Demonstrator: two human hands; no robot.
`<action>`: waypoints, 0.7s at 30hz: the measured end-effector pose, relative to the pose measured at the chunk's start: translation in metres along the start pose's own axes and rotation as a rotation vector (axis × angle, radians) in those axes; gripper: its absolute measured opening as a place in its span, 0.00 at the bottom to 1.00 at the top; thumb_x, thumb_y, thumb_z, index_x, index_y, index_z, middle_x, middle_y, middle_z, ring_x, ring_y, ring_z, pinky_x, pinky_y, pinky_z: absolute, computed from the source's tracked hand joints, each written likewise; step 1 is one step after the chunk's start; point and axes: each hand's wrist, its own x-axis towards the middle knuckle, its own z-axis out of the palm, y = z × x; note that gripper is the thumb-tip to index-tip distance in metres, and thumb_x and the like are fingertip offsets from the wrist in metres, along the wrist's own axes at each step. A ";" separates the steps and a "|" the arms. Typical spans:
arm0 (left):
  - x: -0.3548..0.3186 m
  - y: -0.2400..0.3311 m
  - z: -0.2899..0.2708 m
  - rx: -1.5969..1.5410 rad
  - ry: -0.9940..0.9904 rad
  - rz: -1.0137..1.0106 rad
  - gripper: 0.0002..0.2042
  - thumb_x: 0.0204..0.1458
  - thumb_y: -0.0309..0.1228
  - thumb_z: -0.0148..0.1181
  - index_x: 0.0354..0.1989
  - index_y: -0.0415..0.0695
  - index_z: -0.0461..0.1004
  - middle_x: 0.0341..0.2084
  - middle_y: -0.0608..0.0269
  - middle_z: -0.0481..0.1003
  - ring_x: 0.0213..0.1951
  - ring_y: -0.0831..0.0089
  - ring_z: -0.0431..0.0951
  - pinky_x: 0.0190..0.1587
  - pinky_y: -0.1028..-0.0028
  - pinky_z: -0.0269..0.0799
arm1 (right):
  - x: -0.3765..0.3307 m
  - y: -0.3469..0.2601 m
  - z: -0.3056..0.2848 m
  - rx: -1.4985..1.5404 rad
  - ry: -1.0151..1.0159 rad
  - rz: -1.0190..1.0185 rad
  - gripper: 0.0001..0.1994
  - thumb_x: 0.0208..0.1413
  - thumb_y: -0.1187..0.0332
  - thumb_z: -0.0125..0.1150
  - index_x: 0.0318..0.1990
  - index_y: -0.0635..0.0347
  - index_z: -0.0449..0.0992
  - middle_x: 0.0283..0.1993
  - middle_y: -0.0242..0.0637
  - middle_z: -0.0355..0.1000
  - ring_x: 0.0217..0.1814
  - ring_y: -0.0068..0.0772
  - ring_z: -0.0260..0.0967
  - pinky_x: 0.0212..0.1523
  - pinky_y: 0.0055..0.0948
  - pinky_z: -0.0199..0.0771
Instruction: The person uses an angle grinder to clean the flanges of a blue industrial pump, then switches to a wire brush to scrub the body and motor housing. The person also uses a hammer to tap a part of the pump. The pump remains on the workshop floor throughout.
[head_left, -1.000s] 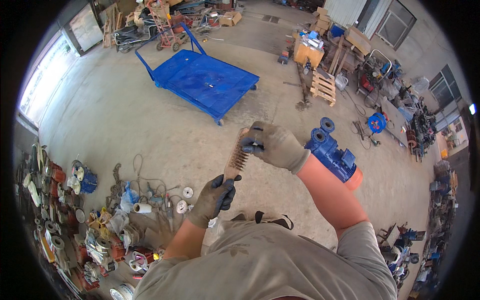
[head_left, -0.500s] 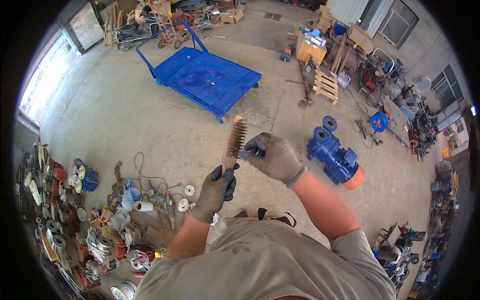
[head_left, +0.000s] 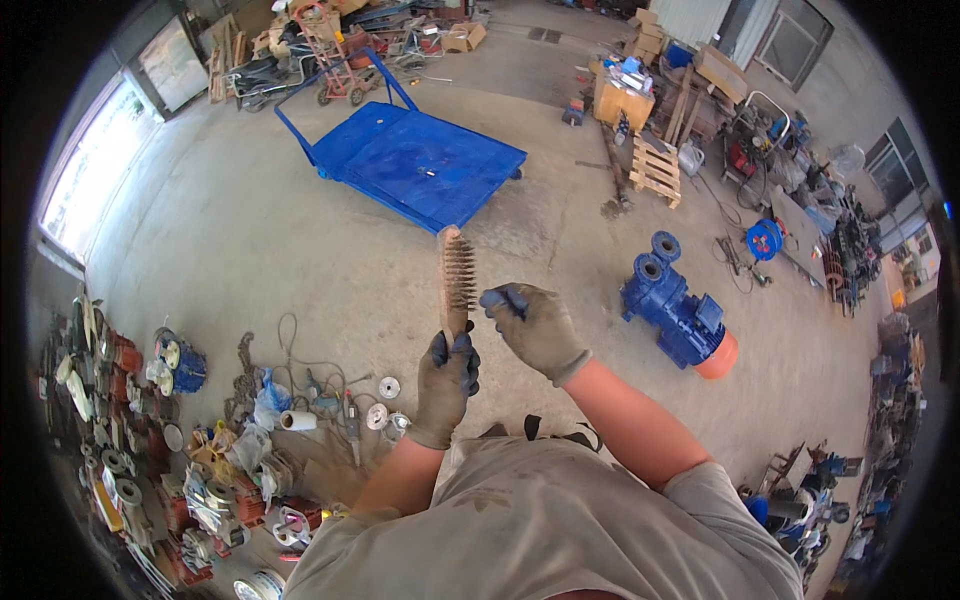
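A wire brush [head_left: 452, 280] with a wooden body and dark bristles stands upright in front of me, its bristles facing right. My left hand [head_left: 442, 390], in a grey and dark-blue work glove, is closed around the brush's handle. Just right of the bristles is my right hand [head_left: 538, 330], gloved alike. Its fingers are curled together, the tips a little apart from the bristles. Whether they pinch anything small cannot be seen.
A blue platform cart [head_left: 420, 165] stands ahead. To the right, a blue pump with motor [head_left: 675, 310] rests on the concrete floor. Machine parts [head_left: 215, 495], cables and a grinder [head_left: 352, 415] lie at left. A wooden pallet [head_left: 655, 172] and cable reel [head_left: 765, 240] are farther right.
The brush has moved slightly left and come more upright in my left hand. My right hand's fingertips have drawn back from the bristles. The view has shifted slightly.
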 end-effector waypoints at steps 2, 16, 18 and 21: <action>0.000 -0.006 0.003 0.182 0.028 0.081 0.16 0.70 0.35 0.54 0.62 0.44 0.71 0.26 0.74 0.68 0.22 0.86 0.63 0.22 0.80 0.58 | 0.000 0.001 0.008 -0.134 0.032 -0.168 0.13 0.62 0.63 0.69 0.37 0.67 0.80 0.31 0.43 0.79 0.31 0.30 0.73 0.35 0.36 0.76; 0.011 -0.022 0.020 0.041 -0.076 -0.044 0.15 0.71 0.40 0.55 0.57 0.43 0.71 0.24 0.73 0.68 0.22 0.85 0.64 0.22 0.80 0.60 | 0.000 0.036 -0.006 0.341 0.204 0.078 0.11 0.61 0.73 0.69 0.48 0.63 0.75 0.38 0.31 0.75 0.36 0.22 0.71 0.40 0.26 0.77; 0.013 -0.027 0.027 0.151 -0.054 -0.009 0.16 0.71 0.40 0.56 0.58 0.43 0.71 0.24 0.73 0.68 0.22 0.85 0.64 0.22 0.80 0.60 | -0.002 0.037 -0.003 0.256 0.146 -0.009 0.13 0.61 0.74 0.68 0.51 0.63 0.75 0.42 0.35 0.77 0.39 0.23 0.72 0.43 0.28 0.79; 0.019 -0.032 0.039 0.217 -0.040 0.004 0.18 0.71 0.41 0.56 0.61 0.43 0.70 0.24 0.73 0.68 0.22 0.85 0.63 0.22 0.79 0.60 | 0.006 0.050 -0.011 0.323 0.126 0.005 0.13 0.61 0.75 0.68 0.51 0.63 0.75 0.43 0.36 0.77 0.40 0.23 0.73 0.43 0.28 0.79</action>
